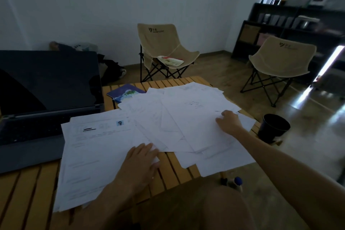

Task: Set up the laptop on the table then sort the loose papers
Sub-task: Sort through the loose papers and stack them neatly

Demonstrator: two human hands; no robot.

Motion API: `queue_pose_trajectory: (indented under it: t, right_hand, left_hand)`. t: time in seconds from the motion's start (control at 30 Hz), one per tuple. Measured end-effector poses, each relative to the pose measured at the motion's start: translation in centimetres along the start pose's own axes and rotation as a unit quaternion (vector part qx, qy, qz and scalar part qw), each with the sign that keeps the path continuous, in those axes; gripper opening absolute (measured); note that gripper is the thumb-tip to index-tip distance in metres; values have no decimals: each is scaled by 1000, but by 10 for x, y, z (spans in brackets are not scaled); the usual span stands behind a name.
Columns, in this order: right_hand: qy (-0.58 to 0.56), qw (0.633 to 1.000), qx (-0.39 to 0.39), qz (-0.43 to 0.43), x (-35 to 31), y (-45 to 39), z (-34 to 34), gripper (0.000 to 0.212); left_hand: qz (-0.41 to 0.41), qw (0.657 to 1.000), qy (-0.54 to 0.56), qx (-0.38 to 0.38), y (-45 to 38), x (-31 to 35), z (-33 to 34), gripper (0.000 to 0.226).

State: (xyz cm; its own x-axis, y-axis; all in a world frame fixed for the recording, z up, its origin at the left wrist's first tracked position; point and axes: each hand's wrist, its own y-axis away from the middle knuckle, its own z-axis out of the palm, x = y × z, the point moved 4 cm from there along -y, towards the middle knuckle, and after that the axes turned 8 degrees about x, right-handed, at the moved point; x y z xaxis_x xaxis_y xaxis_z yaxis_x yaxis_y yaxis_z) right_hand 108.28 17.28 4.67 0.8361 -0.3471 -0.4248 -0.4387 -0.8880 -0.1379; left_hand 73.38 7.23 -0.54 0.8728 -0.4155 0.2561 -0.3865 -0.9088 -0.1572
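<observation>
Right hand [228, 120] curls its fingertips onto the far sheet of the loose papers [186, 117], gripping nothing I can see, while left hand [141, 162] presses flat on the stack just left of the scatter.

1. Your laptop [43, 99] runs off the left edge, so its full width is out of sight, and its dark screen shows nothing readable.
2. The loose papers [168, 117] overlap; the sheets hide each other, part of the laptop's front corner and much of the slatted table [28, 192]. Their print is too faint to read.
3. The blue booklet [125, 91] is partly buried under paper.
4. Your right hand [228, 120] has fingertips too blurred to tell how they meet the sheet.
5. The shelf unit [291, 30] is cut by the right edge; its contents are indistinct.
</observation>
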Motion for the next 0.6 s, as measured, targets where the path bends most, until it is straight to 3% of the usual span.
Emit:
queue_pose_trajectory:
  t: [0.13, 0.2, 0.27, 0.4, 0.47, 0.53, 0.6]
  right_hand:
    - [-6, 999, 19, 37, -6, -30, 8, 52]
    - [-19, 997, 0, 68, -9, -42, 12, 59]
    - [-47, 996, -12, 75, -12, -50, 13, 52]
    - [-65, 996, 50, 39, -18, -56, -5, 25]
    - [-103, 989, 96, 40, -19, -54, -20, 21]
    - [-158, 981, 88, 75, -15, -54, -31, 23]
    - [-232, 962, 33, 139, -10, -53, -34, 20]
  left_hand:
    - [-7, 1000, 3, -2, -9, 5, 1, 86]
    - [-10, 1000, 3, 1, -13, 7, -1, 65]
    - [1, 1000, -10, 16, -17, 10, -5, 48]
    - [-2, 998, -17, 56, -38, 18, -8, 71]
    - [-8, 997, 2, 79, -50, 23, -7, 63]
    - [-11, 997, 17, 69, -60, 29, -2, 47]
    - [-9, 997, 35, 66, -67, 35, -2, 51]
